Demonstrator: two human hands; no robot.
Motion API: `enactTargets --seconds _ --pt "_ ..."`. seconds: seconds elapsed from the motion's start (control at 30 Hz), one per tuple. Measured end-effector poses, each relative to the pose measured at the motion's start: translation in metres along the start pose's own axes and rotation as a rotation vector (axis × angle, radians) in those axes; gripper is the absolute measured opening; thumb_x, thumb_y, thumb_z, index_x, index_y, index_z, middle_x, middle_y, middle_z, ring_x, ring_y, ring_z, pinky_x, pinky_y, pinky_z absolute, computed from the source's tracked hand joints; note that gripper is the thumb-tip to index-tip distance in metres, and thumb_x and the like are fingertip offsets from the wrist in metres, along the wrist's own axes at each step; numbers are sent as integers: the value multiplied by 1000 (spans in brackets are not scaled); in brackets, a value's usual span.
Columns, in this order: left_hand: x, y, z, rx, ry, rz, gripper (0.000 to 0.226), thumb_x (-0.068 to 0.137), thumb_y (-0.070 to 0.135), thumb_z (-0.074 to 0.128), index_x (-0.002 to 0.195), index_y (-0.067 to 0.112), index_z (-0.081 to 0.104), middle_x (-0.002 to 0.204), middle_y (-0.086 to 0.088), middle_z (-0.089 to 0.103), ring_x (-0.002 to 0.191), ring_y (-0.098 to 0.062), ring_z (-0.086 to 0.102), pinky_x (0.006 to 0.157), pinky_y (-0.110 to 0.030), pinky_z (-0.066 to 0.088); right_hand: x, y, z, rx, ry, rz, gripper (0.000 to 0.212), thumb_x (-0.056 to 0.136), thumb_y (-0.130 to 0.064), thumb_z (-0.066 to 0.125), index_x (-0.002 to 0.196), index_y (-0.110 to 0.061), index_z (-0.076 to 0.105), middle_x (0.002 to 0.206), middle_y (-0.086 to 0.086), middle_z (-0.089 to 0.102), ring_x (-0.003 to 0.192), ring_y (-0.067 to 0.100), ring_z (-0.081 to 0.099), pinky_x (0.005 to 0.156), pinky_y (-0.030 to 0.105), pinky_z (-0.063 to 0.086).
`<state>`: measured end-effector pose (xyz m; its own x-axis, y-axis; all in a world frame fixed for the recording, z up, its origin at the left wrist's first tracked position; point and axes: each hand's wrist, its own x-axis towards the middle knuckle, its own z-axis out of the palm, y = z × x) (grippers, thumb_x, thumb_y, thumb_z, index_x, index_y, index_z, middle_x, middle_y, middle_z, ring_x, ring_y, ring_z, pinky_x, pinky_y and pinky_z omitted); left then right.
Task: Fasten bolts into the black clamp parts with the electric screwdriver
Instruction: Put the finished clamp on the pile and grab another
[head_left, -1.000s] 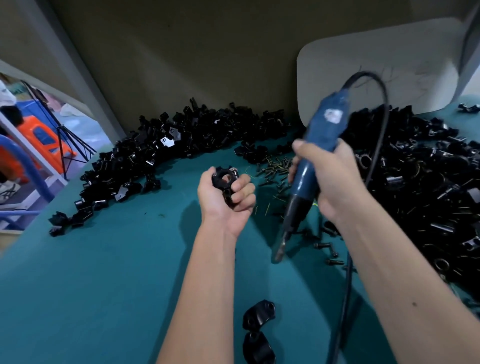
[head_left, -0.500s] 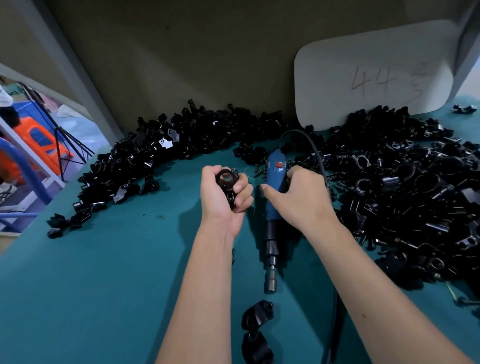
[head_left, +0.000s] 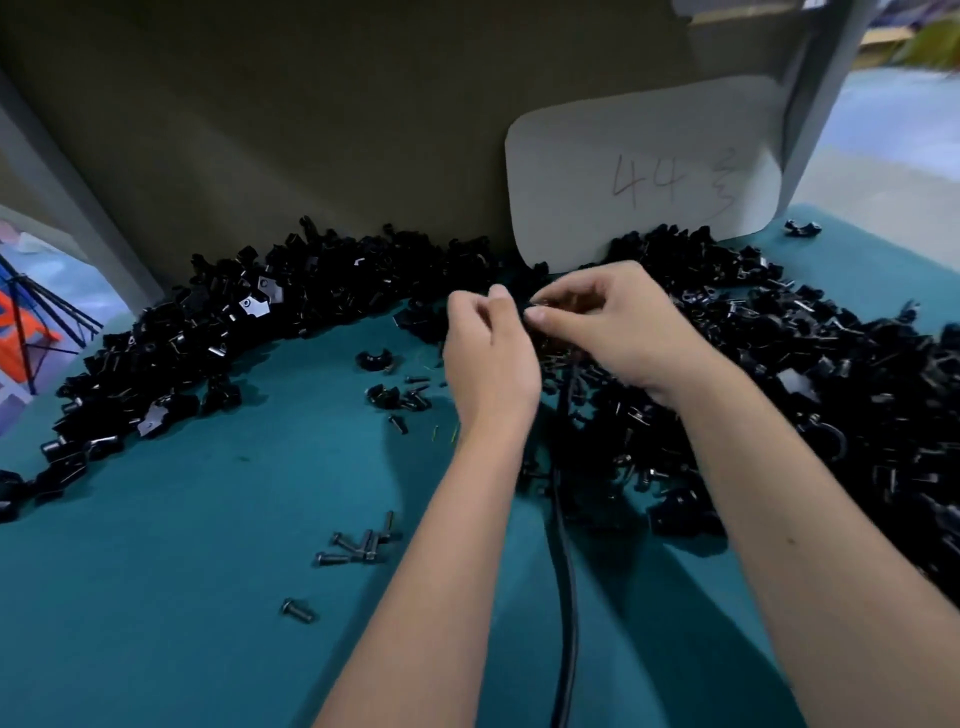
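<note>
My left hand (head_left: 488, 364) is raised over the teal table (head_left: 182, 597) with its back to the camera. Its fingers are curled around a black clamp part that they almost wholly hide. My right hand (head_left: 618, 327) meets it from the right, thumb and forefinger pinching a small dark bolt at the left hand's fingertips. The electric screwdriver itself is out of sight; only its black cable (head_left: 565, 561) runs between my forearms. Heaps of black clamp parts lie at the back left (head_left: 208, 332) and right (head_left: 831, 374).
Loose bolts (head_left: 358, 548) lie in a small cluster left of my left forearm, with a single bolt (head_left: 298, 609) nearer me. A few clamp halves (head_left: 374, 359) sit apart from the heaps. A white card (head_left: 644, 171) marked 44 leans on the back wall.
My right hand laid the blue screwdriver down, let go of it and came up to my left hand. Both hands moved toward the far heaps, and the view tilted up.
</note>
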<state>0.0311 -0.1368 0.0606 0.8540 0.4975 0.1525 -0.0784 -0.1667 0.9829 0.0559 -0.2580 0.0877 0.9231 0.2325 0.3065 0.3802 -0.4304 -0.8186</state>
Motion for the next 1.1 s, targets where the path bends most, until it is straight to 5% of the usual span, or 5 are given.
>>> enactTargets --seconds 0.27,0.4,0.63,0.8,1.1 --pt "-23 42 84 340 -240 324 30 104 43 52 80 25 54 76 6 64 79 -20 62 63 -37 44 12 7 -131 -354 51 327 37 85 -46 80 74 -12 75 58 8 71 46 16 58 52 24 47" --pt "-34 24 111 639 -452 434 26 102 43 55 96 22 71 105 -9 60 110 -33 47 87 -39 43 20 14 -150 -832 -131 415 33 84 -44 82 82 -12 80 71 7 69 67 25 60 60 30 40" --pt "-9 24 118 355 -360 397 37 85 38 54 55 18 51 59 3 54 74 -28 54 63 -37 44 77 35 -150 -854 28 354 30 87 -40 81 88 -10 78 86 14 72 82 33 66 74 33 52" --pt "48 19 125 617 -388 349 15 85 27 61 75 17 66 80 -5 70 89 -31 63 74 -37 52 139 74 -104 -982 -270 377 21 93 -22 66 106 -10 77 96 14 78 81 31 75 79 40 64" --pt "115 8 139 862 -469 344 27 83 23 63 68 17 42 82 -9 61 90 -37 62 60 -34 35 209 137 -82 -1231 -494 308 75 89 -1 66 153 -27 36 151 16 31 137 46 42 104 51 48"
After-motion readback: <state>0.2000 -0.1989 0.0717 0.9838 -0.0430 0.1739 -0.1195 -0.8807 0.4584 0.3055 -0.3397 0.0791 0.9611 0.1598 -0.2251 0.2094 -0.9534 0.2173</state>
